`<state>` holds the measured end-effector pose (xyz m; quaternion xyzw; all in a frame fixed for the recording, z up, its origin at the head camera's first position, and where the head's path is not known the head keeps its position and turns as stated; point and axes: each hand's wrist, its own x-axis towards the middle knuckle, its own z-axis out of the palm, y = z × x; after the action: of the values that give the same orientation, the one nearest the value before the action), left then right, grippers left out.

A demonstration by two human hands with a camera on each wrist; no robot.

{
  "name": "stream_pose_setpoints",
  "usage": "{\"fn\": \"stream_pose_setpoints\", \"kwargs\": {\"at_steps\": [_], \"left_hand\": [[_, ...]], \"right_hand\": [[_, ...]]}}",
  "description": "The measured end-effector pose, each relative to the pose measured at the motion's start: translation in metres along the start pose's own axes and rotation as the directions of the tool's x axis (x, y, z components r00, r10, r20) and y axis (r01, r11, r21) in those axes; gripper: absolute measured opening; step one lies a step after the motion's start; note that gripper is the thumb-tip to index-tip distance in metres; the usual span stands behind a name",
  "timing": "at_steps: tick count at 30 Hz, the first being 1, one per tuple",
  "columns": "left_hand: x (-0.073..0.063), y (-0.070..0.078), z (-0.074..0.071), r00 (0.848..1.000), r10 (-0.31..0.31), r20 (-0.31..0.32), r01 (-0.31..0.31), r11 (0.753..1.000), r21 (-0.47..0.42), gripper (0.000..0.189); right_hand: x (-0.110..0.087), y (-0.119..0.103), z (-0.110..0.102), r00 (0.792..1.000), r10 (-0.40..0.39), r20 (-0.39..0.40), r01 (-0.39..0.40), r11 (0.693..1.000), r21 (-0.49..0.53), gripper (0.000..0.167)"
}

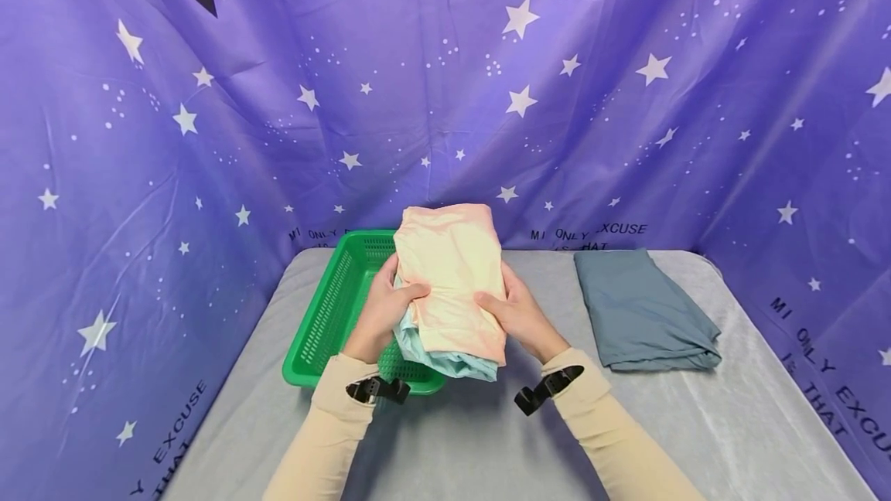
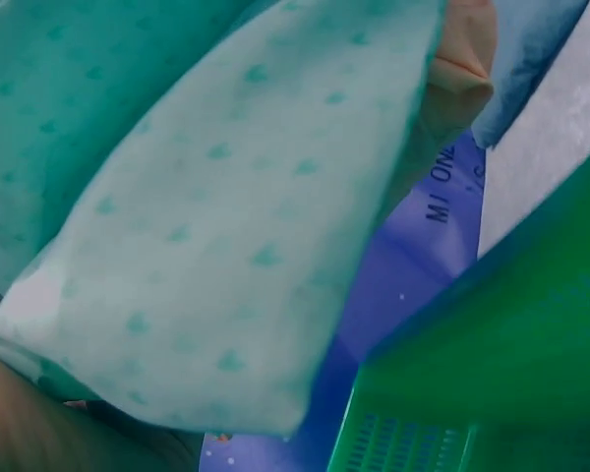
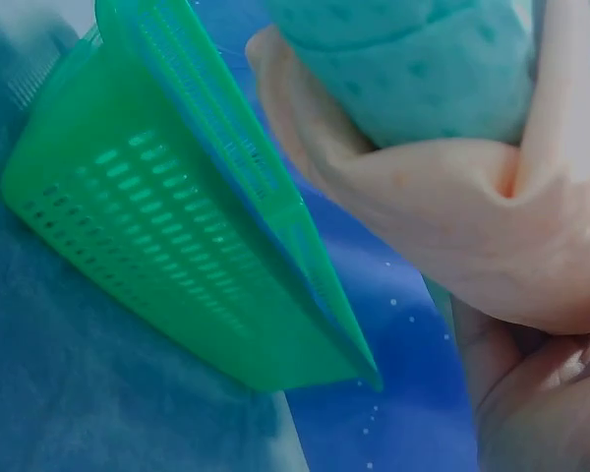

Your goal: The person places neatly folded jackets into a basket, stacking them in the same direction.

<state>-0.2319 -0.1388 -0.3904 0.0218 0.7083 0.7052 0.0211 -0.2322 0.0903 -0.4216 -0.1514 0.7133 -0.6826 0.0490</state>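
Both hands hold up a folded bundle of cloth over the right side of a green plastic basket (image 1: pixel 316 315). On top lies a pale peach cloth (image 1: pixel 452 277); beneath it pokes out a mint-green cloth (image 1: pixel 445 360), whose small darker print shows in the left wrist view. My left hand (image 1: pixel 381 306) grips the bundle's left edge, thumb on top and fingers underneath. At the opposite edge my right hand (image 1: pixel 524 314) grips it the same way. The fingers under the cloth are mostly hidden. In the right wrist view, the peach cloth (image 3: pixel 442 206) wraps around the mint one.
A folded grey-blue cloth (image 1: pixel 643 311) lies on the right of the table, which has a light grey cover (image 1: pixel 445 447). Purple star-printed curtains (image 1: pixel 431 99) stand behind and on both sides. The basket's near wall sits just below the left wrist.
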Motion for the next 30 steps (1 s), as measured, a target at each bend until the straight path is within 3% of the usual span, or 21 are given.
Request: {"fn": "stream_pose_setpoints", "kwargs": {"at_steps": [24, 30], "left_hand": [[0.001, -0.004, -0.064, 0.997, -0.067, 0.028, 0.066, 0.997, 0.027, 0.085], [0.004, -0.007, -0.073, 0.991, -0.120, 0.051, 0.119, 0.992, 0.029, 0.087]], "right_hand": [[0.029, 0.005, 0.045, 0.992, 0.024, 0.121, -0.030, 0.998, 0.051, 0.075], [0.033, 0.010, 0.049, 0.989, 0.039, 0.142, -0.046, 0.998, 0.053, 0.077]]}}
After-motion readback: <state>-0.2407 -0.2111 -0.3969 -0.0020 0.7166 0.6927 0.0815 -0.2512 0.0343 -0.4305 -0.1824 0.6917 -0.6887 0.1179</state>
